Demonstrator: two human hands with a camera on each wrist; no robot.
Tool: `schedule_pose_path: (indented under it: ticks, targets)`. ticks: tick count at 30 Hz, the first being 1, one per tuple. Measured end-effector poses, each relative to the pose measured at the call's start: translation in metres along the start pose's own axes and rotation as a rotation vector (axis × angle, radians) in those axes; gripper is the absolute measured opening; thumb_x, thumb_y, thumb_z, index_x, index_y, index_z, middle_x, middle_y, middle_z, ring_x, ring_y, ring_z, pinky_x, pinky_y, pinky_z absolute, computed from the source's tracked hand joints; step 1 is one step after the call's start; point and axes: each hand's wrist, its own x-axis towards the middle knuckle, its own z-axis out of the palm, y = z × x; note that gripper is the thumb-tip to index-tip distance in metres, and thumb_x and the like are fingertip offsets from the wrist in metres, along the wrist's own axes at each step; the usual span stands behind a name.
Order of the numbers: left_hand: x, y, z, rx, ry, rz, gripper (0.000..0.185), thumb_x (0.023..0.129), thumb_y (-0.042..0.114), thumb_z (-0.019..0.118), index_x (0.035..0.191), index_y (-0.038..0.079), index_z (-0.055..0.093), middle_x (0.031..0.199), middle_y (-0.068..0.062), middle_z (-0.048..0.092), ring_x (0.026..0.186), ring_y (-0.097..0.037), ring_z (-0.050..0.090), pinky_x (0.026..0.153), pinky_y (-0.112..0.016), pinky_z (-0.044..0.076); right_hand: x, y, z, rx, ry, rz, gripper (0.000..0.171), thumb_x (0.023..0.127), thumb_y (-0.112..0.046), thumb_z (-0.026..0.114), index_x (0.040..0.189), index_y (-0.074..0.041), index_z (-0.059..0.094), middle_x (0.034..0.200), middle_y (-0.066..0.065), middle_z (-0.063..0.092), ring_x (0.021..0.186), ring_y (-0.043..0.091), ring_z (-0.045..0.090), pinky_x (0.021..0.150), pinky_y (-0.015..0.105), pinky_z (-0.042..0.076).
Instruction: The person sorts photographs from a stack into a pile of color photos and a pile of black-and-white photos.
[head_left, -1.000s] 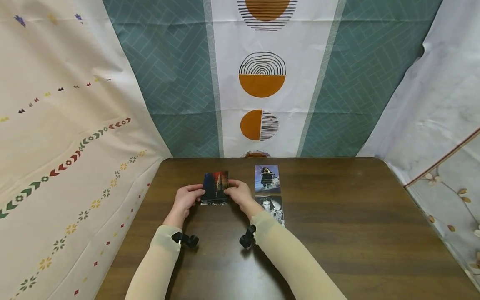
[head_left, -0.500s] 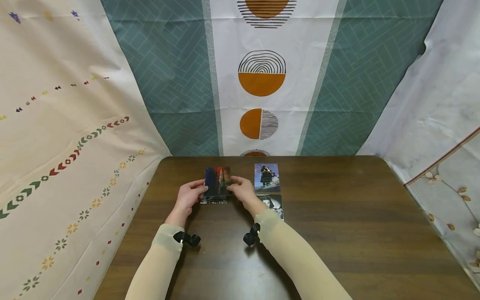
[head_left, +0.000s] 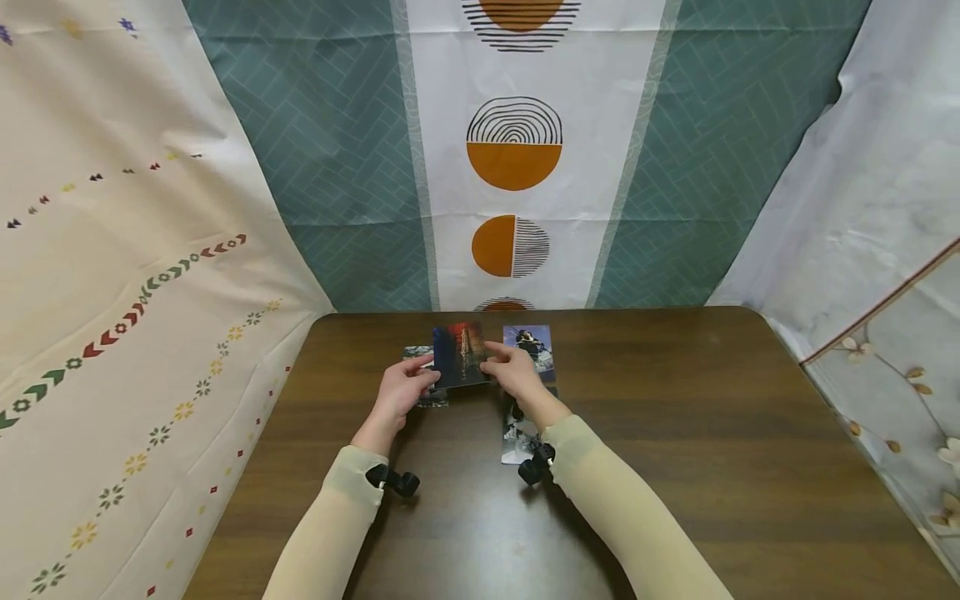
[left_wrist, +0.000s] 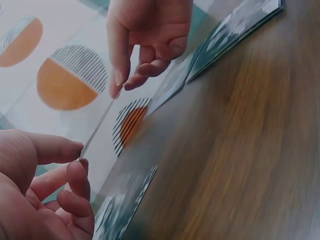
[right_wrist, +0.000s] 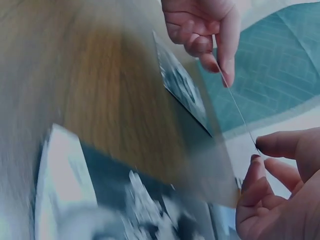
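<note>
Between my two hands hangs a thin picture card [head_left: 461, 357] with a dark blue and red image, raised above the table. My left hand [head_left: 399, 390] pinches its left edge between thumb and fingers; my right hand [head_left: 519, 375] pinches the right edge. From the left wrist view the card is a thin, nearly edge-on line. Beneath and left of it lies a black-and-white card [head_left: 432, 399], partly covered. To the right, a blue-violet card [head_left: 542, 354] lies above another black-and-white card [head_left: 517, 443], both partly hidden by my right hand and forearm.
The cards lie on a brown wooden table [head_left: 675, 433] near its far edge. A patterned cloth [head_left: 513, 233] hangs behind, with pale cloths [head_left: 135, 292] at both sides. Black wrist cameras [head_left: 393, 481] sit on both wrists.
Both hands have lifted the dark blue and red card off the black-and-white card and carried it rightward toward the right-hand cards. More of the left black-and-white card now shows.
</note>
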Motion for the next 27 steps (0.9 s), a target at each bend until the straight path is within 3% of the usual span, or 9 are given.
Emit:
schedule_pose_path:
  ticks: [7,12,20,27]
  targets:
    - [0.004,0.004,0.026,-0.006,-0.037,0.015,0.045,0.098,0.010,0.077,0.142,0.004,0.069,0.105,-0.011,0.076,0.072,-0.020,0.062,0.071,-0.033,0.052,0.001,0.003,-0.028,-0.050,0.023,-0.036,0.054,0.101,-0.014,0.074,0.154,-0.015,0.061,0.123,0.014,0.069,0.114,0.031,0.063,0.088,0.042,0.051]
    - [0.009,0.006,0.053,-0.025,-0.057,0.047,0.045,0.096,0.006,0.076,0.141,0.001,0.069,0.093,-0.005,0.074,0.065,-0.014,0.057,0.067,-0.033,0.049,-0.001,0.014,-0.052,-0.079,0.039,-0.035,0.054,0.102,-0.016,0.072,0.155,-0.015,0.059,0.118,0.013,0.070,0.102,0.028,0.062,0.080,0.037,0.047]
    - [0.018,0.011,0.089,-0.004,-0.098,0.011,0.045,0.100,0.008,0.074,0.144,0.006,0.068,0.097,-0.007,0.073,0.070,-0.017,0.059,0.069,-0.034,0.051,-0.007,0.029,-0.082,-0.051,0.078,-0.002,0.054,0.103,-0.012,0.069,0.156,-0.012,0.057,0.120,0.016,0.069,0.058,0.014,0.043,0.057,0.030,0.039]
    - [0.030,0.015,0.110,-0.006,-0.119,0.020,0.045,0.100,0.008,0.074,0.144,0.008,0.068,0.100,-0.007,0.073,0.070,-0.019,0.059,0.069,-0.033,0.050,-0.004,0.035,-0.098,-0.073,0.114,0.017,0.054,0.104,-0.013,0.068,0.157,-0.012,0.057,0.126,0.017,0.068,0.068,0.014,0.046,0.063,0.031,0.040]
